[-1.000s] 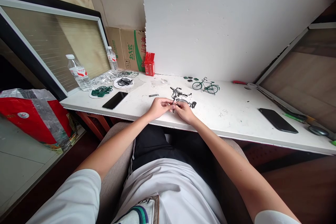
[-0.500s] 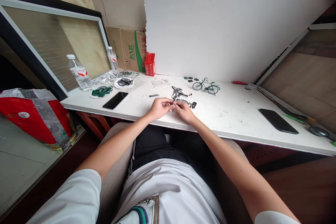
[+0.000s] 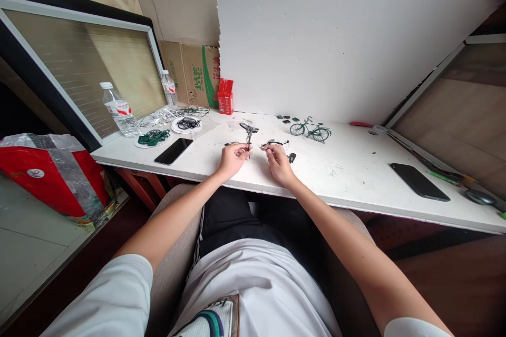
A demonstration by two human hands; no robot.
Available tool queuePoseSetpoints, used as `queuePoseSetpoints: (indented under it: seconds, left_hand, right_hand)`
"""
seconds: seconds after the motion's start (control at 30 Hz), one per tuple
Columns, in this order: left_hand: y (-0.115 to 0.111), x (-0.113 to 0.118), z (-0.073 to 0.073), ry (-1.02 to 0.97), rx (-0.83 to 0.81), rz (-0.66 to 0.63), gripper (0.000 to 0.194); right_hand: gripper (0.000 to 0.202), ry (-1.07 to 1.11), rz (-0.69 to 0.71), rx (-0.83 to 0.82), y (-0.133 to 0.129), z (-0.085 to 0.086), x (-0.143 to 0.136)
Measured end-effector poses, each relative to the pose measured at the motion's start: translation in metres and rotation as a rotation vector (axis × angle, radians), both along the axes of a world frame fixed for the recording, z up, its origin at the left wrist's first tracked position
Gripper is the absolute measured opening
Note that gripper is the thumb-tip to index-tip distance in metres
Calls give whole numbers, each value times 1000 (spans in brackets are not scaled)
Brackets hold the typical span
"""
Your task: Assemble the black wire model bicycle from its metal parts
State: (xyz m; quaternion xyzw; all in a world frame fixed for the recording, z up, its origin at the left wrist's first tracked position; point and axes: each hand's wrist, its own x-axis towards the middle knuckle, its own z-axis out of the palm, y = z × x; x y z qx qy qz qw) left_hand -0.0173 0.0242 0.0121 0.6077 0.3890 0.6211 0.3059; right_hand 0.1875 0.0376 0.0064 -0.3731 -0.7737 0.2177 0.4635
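Near the front edge of the surface (image 3: 343, 168), the left hand (image 3: 236, 159) pinches a dark model-bicycle part (image 3: 249, 130), its long axis running toward the back edge; the right hand (image 3: 280, 164), just beside, pinches a thin piece (image 3: 263, 147).

The dark model piece (image 3: 249, 129) and green bicycle (image 3: 310, 129) look like hard plastic with a slight sheen. The white counter (image 3: 343, 174) is smooth, faintly scuffed; the left phone (image 3: 174, 151) is glossy, the front bottle (image 3: 119, 111) clear, shiny plastic. The white board (image 3: 316, 47) looks matt and pitted, the box (image 3: 192, 75) dull cardboard, the chair (image 3: 169, 274) woven cloth.
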Motion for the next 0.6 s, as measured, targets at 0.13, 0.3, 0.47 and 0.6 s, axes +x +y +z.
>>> queuePoseSetpoints:
  seconds: [0.13, 0.3, 0.47, 0.6]
  left_hand:
    - [3, -2, -4, 12, -2, -3, 30]
    - [6, -3, -7, 19, -25, -36, 29]
    - [9, -3, -10, 28, -47, -38, 30]
    - [10, -3, -12, 35, -52, -55, 31]
  right_hand:
    - [40, 107, -3, 3, -1, 1, -1]
    - [35, 183, -37, -2, -2, 1, 0]
    - [35, 185, -44, -12, -1, 0, 0]
    - [36, 175, -51, -20, -1, 0, 0]
